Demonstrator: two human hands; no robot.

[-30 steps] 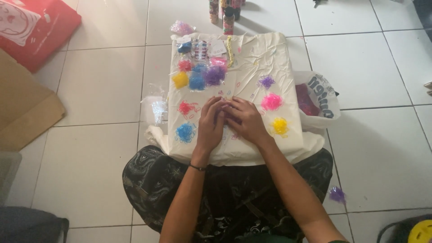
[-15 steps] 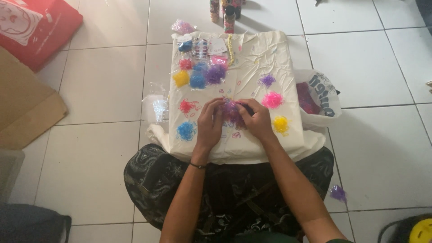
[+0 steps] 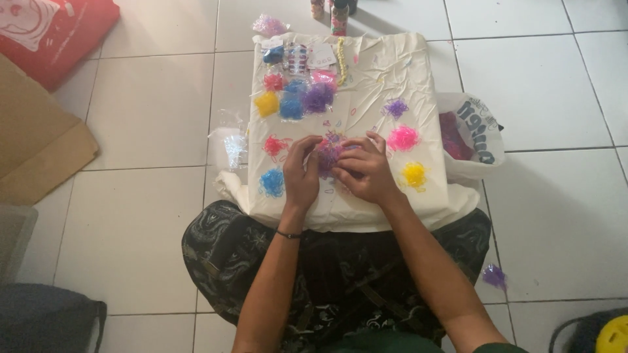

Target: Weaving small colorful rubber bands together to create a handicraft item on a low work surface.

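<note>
Left hand (image 3: 301, 175) and right hand (image 3: 366, 171) are meeting over a cream cloth (image 3: 366, 85), fingers of both pinching a mixed purple-pink clump of small elastic bands (image 3: 327, 155) between them at the cloth's middle. Blue pile (image 3: 272, 183), red pile (image 3: 275, 146), yellow pile (image 3: 414, 174) and pink pile (image 3: 402, 138) are lying either side of the hands. Farther up, small bags of bands (image 3: 294, 91) are sitting clustered at the cloth's far-left corner.

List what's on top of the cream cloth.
On the cloth lie small rubber-band piles: pink, yellow, blue, red, plus small bags at the far end. Both hands, left and right, cover part of a mixed pile; anything beneath them is hidden.
</note>
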